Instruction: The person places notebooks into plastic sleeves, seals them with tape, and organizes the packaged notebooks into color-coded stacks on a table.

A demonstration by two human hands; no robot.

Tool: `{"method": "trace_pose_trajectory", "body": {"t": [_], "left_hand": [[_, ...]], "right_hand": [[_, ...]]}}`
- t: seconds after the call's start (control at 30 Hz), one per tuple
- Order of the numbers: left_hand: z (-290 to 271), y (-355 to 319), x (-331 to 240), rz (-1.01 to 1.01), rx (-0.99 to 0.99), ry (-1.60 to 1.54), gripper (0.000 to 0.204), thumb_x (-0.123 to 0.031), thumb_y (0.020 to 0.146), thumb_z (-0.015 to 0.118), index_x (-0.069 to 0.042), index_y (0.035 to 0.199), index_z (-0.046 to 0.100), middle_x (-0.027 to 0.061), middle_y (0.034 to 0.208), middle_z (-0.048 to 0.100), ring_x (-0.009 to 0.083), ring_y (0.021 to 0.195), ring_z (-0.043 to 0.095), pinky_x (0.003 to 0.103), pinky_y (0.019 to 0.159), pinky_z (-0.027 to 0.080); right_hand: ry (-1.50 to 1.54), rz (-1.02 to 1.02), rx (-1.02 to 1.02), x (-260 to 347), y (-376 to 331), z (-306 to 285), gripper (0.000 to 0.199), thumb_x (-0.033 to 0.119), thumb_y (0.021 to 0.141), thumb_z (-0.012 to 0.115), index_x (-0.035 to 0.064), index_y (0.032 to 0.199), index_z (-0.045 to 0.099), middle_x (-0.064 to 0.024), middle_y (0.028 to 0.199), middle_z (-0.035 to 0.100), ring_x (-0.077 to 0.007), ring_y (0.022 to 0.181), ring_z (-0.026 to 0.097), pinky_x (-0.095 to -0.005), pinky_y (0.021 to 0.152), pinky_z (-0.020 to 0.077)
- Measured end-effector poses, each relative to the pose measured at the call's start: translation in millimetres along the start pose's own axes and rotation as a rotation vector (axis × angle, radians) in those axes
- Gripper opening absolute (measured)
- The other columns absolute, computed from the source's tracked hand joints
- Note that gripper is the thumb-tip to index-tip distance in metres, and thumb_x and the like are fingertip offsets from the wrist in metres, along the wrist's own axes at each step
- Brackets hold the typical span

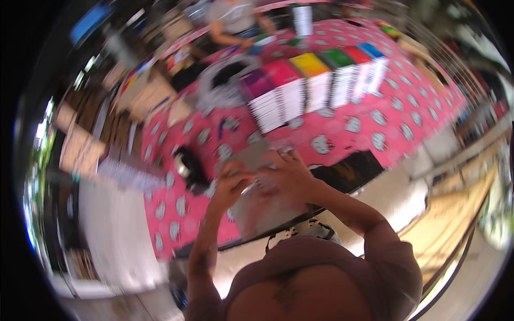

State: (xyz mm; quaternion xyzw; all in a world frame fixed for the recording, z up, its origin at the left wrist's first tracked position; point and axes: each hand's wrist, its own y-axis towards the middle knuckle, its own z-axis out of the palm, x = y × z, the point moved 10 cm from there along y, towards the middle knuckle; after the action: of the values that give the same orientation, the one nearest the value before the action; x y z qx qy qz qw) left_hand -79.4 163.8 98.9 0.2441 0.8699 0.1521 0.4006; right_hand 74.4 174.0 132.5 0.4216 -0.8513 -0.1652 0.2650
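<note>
My left hand [231, 186] and my right hand [288, 174] are close together over a grey flat board [254, 214] at the table's near edge. The fingers of both are bent and drawn inward, blurred by motion. A small pale, shiny patch shows between the fingertips, too smeared to name. Just left of my left hand, a black tape dispenser [188, 168] stands on the pink patterned tablecloth [342, 125]. Right of my right hand lies a flat black item [350, 172] with a brownish mark.
Tall stacks of notebooks [316, 88] with coloured covers stand in a row beyond my hands. A clear plastic bag [214, 88] sits left of them. Cardboard boxes [144, 93] line the left side. Across the table, another person [235, 24] handles things. A wire rack [455, 69] stands far right.
</note>
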Motion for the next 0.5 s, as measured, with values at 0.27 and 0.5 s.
{"method": "trace_pose_trajectory", "body": {"t": [0.27,0.5], "left_hand": [[24.0,22.0,-0.8,-0.071,0.121,0.091,0.009,-0.003,0.092,0.062,-0.004,0.100,0.061,0.0154,0.132,0.053,0.0310,0.123,0.050,0.040,0.101,0.039],[43.9,26.3,-11.6,0.059,0.078,0.289,0.011,-0.016,0.097,0.058,-0.008,0.101,0.064,0.0195,0.141,0.044,0.0383,0.131,0.039,0.049,0.109,0.029]], "right_hand": [[0.531,-0.027,-0.053,-80.8,-55.0,58.7,0.059,0.038,0.070,0.083,0.0129,0.120,0.062,-0.0121,0.118,0.055,-0.0301,0.120,0.048,-0.0499,0.097,0.0376],[0.325,-0.137,0.136,-37.2,-49.7,70.1,0.055,0.030,0.071,0.083,0.0197,0.123,0.068,-0.0146,0.142,0.045,-0.0330,0.135,0.040,-0.0506,0.108,0.0326]]}}
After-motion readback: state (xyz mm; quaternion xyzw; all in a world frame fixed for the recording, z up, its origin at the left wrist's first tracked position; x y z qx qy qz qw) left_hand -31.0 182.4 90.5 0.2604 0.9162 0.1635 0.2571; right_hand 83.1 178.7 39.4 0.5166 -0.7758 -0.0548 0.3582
